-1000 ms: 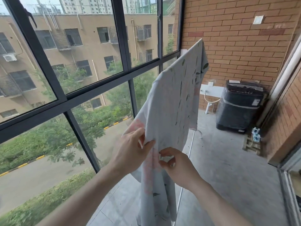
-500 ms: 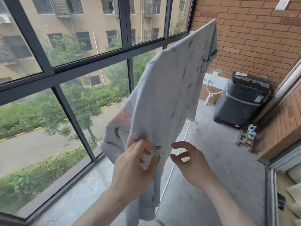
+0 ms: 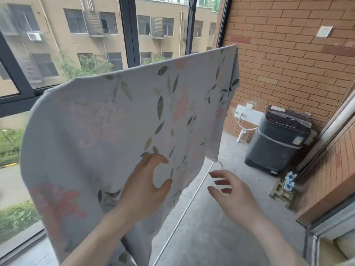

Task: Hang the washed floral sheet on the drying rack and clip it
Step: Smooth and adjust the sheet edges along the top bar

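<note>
The floral sheet [image 3: 123,120] hangs spread; left hand [image 3: 146,189] and right hand [image 3: 230,192] hover loose-fingered, holding nothing.

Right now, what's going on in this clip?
A person is hanging a floral sheet, which is draped over a high rail by the window. The left hand is in front of the cloth, fingers loosely open; the right hand hovers open beside it, holding nothing. No clip is visible on the sheet.
</note>
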The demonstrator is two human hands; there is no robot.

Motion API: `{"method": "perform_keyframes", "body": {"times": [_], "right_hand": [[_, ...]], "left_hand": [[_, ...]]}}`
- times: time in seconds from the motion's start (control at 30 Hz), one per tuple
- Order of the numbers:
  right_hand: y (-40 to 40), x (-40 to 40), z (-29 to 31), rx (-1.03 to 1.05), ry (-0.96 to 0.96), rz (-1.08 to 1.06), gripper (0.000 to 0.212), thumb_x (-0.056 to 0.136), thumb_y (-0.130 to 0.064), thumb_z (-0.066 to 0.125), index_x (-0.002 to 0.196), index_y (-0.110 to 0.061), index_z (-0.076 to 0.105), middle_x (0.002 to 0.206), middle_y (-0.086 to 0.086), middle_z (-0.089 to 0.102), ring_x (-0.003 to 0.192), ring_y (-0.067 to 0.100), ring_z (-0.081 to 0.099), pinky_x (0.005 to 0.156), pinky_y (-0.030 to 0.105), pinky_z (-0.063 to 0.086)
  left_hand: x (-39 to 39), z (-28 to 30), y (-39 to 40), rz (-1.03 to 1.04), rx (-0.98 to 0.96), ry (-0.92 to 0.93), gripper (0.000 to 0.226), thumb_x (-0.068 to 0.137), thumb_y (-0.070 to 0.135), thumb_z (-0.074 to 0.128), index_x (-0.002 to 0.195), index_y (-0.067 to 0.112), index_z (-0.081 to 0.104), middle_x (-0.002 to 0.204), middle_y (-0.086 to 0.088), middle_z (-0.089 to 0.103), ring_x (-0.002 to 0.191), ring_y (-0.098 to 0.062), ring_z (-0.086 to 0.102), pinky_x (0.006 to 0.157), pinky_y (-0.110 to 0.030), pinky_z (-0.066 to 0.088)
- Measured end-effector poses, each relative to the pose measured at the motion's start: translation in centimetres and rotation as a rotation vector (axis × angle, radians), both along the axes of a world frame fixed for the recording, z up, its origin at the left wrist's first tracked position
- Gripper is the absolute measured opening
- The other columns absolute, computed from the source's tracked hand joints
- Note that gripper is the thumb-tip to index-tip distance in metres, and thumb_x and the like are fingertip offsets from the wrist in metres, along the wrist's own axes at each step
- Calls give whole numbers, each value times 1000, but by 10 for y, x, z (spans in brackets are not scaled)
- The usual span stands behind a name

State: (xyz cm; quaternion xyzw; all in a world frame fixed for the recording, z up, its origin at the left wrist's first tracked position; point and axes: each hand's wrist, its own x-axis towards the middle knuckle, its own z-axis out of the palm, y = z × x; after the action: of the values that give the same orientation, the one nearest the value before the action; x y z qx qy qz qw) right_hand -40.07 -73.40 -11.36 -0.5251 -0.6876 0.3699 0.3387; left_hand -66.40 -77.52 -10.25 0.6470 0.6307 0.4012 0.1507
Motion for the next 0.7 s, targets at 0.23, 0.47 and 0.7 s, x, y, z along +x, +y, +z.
{"method": "perform_keyframes", "body": {"times": [0.23, 0.47, 0.7], "right_hand": [[68, 69, 19, 76, -12, 30, 30, 93, -28, 74, 116, -44, 64, 119, -25, 65, 112, -5, 60, 94, 18, 49], [157, 124, 40, 178, -54, 38, 30, 92, -27, 75, 115, -43, 63, 114, -31, 64, 111, -9, 59, 89, 13, 46], [290, 167, 67, 234, -106, 7, 29, 94, -34, 73, 116, -47, 61, 120, -31, 61, 112, -10, 57, 91, 13, 46]], "left_hand": [[54, 17, 54, -2, 9, 141, 37, 89, 37, 75, 118, 45, 54, 131, 35, 44, 120, 7, 47, 91, -12, 39], [85, 30, 148, -1, 0, 189, 35, 91, 38, 74, 117, 47, 52, 134, 31, 43, 123, -1, 48, 94, -22, 39], [130, 53, 294, -38, 97, 233, 38, 90, 35, 77, 120, 40, 56, 132, 25, 44, 116, -3, 51, 92, -24, 40]]}}
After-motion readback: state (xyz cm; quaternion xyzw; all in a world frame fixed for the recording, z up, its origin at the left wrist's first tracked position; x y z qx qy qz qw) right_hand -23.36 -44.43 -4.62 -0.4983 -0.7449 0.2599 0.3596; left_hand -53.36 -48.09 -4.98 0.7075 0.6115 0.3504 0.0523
